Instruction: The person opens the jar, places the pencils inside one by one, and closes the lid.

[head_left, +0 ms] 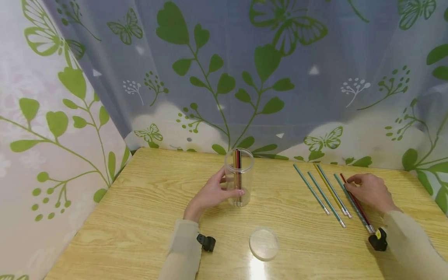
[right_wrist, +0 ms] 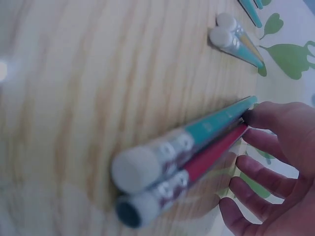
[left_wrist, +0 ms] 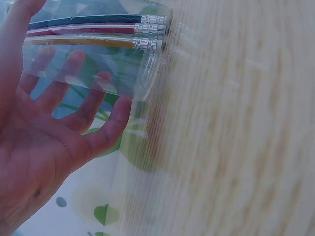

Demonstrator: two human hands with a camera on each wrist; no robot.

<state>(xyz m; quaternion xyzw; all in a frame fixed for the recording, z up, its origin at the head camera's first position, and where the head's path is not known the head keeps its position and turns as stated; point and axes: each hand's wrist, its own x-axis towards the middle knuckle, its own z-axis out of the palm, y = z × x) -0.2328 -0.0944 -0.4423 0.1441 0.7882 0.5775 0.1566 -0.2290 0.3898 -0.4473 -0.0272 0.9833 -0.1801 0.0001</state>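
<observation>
My left hand (head_left: 211, 190) grips a clear plastic jar (head_left: 246, 181) that stands upright on the table, thumb in front and fingers behind. Three pencils stand in the jar; in the left wrist view a black pencil (left_wrist: 88, 21), a red pencil (left_wrist: 88, 29) and a yellow pencil (left_wrist: 88, 43) show their eraser ends near its base. Over at the right, my right hand (head_left: 371, 190) pinches a dark red pencil (right_wrist: 211, 155) between thumb and index finger, near the end away from the eraser. Right beside that pencil lies a teal pencil (right_wrist: 211, 125) on the table.
Left of the right hand, several pencils lie slanted: two teal pencils (head_left: 311, 189), then a yellow pencil (head_left: 329, 186) and a bluish pencil beside it. A round clear lid (head_left: 264, 245) lies near the front of the wooden table (head_left: 140, 217). Behind hangs a patterned curtain (head_left: 224, 116).
</observation>
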